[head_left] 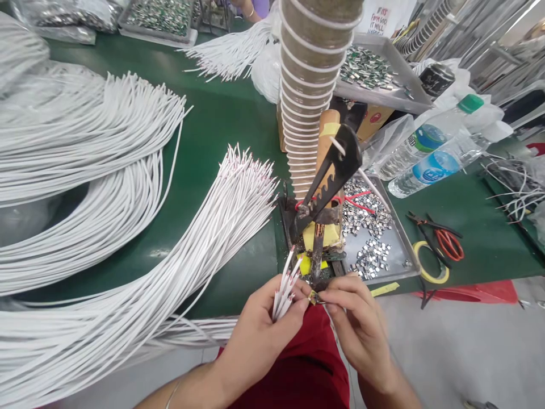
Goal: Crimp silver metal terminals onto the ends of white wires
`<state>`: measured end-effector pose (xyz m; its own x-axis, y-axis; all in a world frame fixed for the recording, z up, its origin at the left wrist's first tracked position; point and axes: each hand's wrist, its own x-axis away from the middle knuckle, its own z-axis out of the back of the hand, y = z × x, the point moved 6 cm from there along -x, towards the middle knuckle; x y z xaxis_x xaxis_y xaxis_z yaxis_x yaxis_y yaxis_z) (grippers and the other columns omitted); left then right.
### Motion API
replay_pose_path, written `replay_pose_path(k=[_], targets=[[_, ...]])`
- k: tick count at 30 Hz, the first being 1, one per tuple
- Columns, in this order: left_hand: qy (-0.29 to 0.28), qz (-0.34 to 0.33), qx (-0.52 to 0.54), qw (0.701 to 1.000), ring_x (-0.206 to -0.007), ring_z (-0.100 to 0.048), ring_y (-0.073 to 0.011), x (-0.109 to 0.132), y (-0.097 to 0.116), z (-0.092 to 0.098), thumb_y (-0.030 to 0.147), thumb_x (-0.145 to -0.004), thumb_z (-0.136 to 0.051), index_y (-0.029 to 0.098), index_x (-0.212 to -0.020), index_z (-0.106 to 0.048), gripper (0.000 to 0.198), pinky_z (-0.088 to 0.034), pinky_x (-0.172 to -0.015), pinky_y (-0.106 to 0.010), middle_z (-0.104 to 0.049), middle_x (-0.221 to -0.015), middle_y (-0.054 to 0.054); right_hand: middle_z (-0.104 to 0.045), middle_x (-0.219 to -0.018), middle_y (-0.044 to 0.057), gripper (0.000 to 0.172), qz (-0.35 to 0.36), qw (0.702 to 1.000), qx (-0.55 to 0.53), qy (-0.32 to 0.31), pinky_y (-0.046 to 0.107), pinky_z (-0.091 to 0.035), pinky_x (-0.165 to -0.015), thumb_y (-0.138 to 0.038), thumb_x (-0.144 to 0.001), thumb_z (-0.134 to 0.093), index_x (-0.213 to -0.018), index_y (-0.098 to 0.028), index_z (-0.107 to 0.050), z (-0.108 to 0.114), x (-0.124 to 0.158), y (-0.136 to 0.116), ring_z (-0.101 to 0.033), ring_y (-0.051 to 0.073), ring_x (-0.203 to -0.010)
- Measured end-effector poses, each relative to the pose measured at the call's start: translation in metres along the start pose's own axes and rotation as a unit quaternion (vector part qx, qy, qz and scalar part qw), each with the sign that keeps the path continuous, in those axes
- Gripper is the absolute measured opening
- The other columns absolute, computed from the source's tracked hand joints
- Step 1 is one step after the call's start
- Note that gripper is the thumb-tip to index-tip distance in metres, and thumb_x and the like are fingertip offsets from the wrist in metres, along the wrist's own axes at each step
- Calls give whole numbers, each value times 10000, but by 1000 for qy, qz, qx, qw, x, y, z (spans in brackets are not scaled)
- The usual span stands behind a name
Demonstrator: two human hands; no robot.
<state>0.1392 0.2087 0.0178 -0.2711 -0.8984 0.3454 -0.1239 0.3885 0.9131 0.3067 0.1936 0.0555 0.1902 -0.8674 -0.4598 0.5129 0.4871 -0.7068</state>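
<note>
Our right hand point(357, 326) has thumb and fingertips pinching one tiny connector piece point(315, 297), right over our lap at the bench edge. Our left hand point(266, 326) has its fingers curled round a bunch of white cables point(284, 295), too overlapped to count, with fingertips up against that same piece.

Just past our fingers there's one black toothed bracket point(330, 179) in the way, plus one fat ribbed duct point(315, 74) blocking a good chunk of the green bench point(238, 108). Big cable bundle point(213, 221) to our left, more stacked beyond it.

On our right: one parts tray point(400, 267) with loads of loose metal bits, one yellow tape roll point(440, 279), two hand tools point(453, 244) and two plastic bottles point(438, 167). Further back we count two more trays point(409, 105), both with loose parts.
</note>
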Motion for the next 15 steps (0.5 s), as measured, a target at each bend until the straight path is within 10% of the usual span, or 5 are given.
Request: replay_pose_path(k=[15], targets=[[22,-20,45,999,-825,-618,-168,-11,3,6,229,-914,-722,201,-811,-678,115,-530,-827,-260,-732,-936,-11,-796,-1075,73,277,46,992,95,66,397,-660,-950,-28,-965,-645,-1149,-235,-658,-4,7,-4,-787,195,-982]])
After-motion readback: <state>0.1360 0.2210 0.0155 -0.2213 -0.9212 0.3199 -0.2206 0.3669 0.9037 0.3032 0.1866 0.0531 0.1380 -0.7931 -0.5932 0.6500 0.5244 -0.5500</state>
